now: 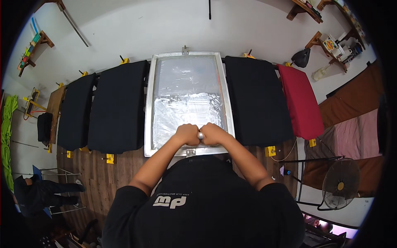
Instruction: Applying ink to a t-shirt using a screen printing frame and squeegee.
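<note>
My left hand [188,134] and my right hand [210,134] are closed side by side round the handle of a squeegee [201,135]. Only a short silver stretch of it shows between my fists; its blade is hidden. Both fists are over the near part of a screen printing frame [148,103] with a silver metal rim. Across the near half of its mesh [186,109] lies a shiny white smear, while the far half looks grey. A metal clamp [190,152] sits at the frame's near edge, and a hinge [185,50] at its far edge.
Black cloth-covered boards [118,105] stand left of the frame. Another black board [258,101] and a red one [301,101] stand to the right. Yellow brackets [109,158] stick out below. A standing fan [340,184] is at the right; another person [45,192] is at the lower left.
</note>
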Action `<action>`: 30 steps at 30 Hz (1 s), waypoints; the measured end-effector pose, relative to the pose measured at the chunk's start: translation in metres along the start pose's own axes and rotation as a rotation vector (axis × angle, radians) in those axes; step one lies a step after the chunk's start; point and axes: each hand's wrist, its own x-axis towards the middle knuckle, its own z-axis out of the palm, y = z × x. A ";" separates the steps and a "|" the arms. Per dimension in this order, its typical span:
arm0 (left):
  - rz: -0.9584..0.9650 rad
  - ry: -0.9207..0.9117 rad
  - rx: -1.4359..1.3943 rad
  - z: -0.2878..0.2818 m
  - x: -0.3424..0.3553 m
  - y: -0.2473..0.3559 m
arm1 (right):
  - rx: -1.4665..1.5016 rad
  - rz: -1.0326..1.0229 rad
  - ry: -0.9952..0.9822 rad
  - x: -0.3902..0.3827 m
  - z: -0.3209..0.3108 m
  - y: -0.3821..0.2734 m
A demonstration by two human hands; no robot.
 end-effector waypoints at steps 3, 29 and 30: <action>0.002 0.072 0.019 -0.017 0.014 -0.006 | -0.022 -0.030 0.092 0.012 -0.018 0.002; -0.016 0.245 0.043 -0.014 0.047 -0.017 | -0.106 0.065 0.214 0.043 -0.019 0.018; -0.002 0.227 0.046 -0.010 0.038 -0.015 | -0.101 0.052 0.196 0.040 -0.012 0.017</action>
